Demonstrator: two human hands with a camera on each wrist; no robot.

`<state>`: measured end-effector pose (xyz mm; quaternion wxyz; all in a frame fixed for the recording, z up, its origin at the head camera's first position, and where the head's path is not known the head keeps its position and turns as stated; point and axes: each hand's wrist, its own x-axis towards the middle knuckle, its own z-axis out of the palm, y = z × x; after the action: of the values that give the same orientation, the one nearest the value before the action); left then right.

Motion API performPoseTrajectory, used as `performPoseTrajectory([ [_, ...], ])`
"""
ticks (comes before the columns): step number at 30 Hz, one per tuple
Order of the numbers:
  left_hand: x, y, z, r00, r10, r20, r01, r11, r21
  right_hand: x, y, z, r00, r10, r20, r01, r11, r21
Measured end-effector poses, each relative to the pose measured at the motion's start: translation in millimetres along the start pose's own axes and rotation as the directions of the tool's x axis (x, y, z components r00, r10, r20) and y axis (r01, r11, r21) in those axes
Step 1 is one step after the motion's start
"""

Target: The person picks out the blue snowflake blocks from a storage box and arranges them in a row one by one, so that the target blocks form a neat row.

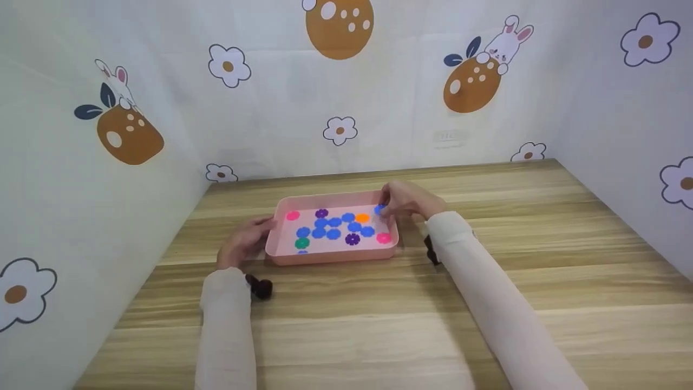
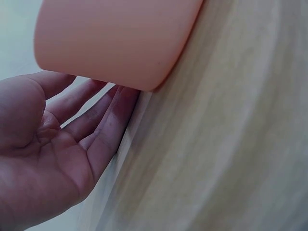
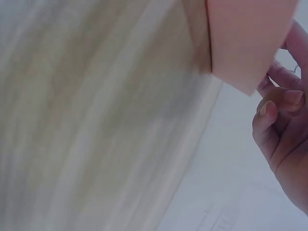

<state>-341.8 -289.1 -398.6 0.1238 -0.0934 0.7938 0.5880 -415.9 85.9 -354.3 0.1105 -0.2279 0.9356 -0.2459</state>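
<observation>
A shallow pink tray [image 1: 330, 259] on the table holds several flower-shaped plastic discs, mostly blue [image 1: 333, 234], with purple [image 1: 352, 239], pink [image 1: 292, 215], green [image 1: 302, 243] and orange [image 1: 361, 218] ones. At its left end, my left hand [image 1: 246, 238] touches the outer wall with fairly straight fingers; the fingertips are hidden behind the wall in the left wrist view. My right hand [image 1: 409, 197] reaches over the right rim, where thumb and finger pinch a blue disc [image 1: 379, 208], partly covered by them. In the right wrist view, its other fingers [image 3: 265, 118] are curled outside the tray.
The tray stands on a wood-grain table [image 1: 346, 325]. Pale cloth walls [image 1: 281, 108] printed with flowers, rabbits and fruit enclose the left, back and right sides. Dark objects, the left one [image 1: 260, 287] and the right one [image 1: 432, 250], sit at the wrists.
</observation>
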Motion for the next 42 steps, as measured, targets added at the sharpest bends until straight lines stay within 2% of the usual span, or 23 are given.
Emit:
performPoseTrajectory([
  [6,-1.7,1.6,-1.6,0.999,0.020,0.035,-0.019,1.000,-0.010,-5.6,12,-20,0.997,-0.038,-0.063,0.038,0.999,0.007],
  [11,-2.2,2.9,-2.3,0.999,0.019,0.033,-0.018,0.999,-0.032,-13.0,30,-30,0.995,-0.003,-0.102,0.010,0.997,0.072],
  [15,-1.9,2.8,-3.0,0.999,0.023,0.032,-0.022,0.999,-0.029,-15.7,46,-32,0.994,-0.009,-0.108,0.018,0.997,0.076],
  [18,-1.6,2.3,-3.1,0.999,0.018,0.029,-0.017,0.999,-0.038,-16.3,53,-29,0.996,-0.010,-0.086,0.015,0.998,0.056],
  [21,-1.1,2.3,-2.8,1.000,0.006,0.018,-0.005,0.999,-0.043,-17.4,54,-24,0.999,0.012,-0.038,-0.011,1.000,0.004],
  [24,-0.7,2.8,-2.1,1.000,0.001,0.000,-0.001,1.000,-0.011,-19.1,53,-18,0.999,0.043,0.010,-0.043,0.998,-0.038],
  [28,-0.5,2.9,-1.2,0.999,-0.005,-0.034,0.006,0.999,0.044,-20.5,52,-13,0.997,0.077,0.032,-0.076,0.997,-0.023],
  [34,0.2,1.5,-0.6,0.998,-0.016,-0.062,0.019,0.999,0.049,-19.9,56,-11,0.996,0.079,0.053,-0.079,0.997,0.000],
  [39,1.6,-0.4,-1.4,0.999,-0.027,-0.037,0.029,0.999,0.033,-18.2,51,-17,0.999,0.037,0.010,-0.037,0.999,-0.021],
  [42,2.2,-0.1,-1.6,0.999,-0.035,-0.033,0.036,0.999,0.025,-16.2,40,-23,0.999,-0.026,-0.035,0.025,0.999,-0.040],
])
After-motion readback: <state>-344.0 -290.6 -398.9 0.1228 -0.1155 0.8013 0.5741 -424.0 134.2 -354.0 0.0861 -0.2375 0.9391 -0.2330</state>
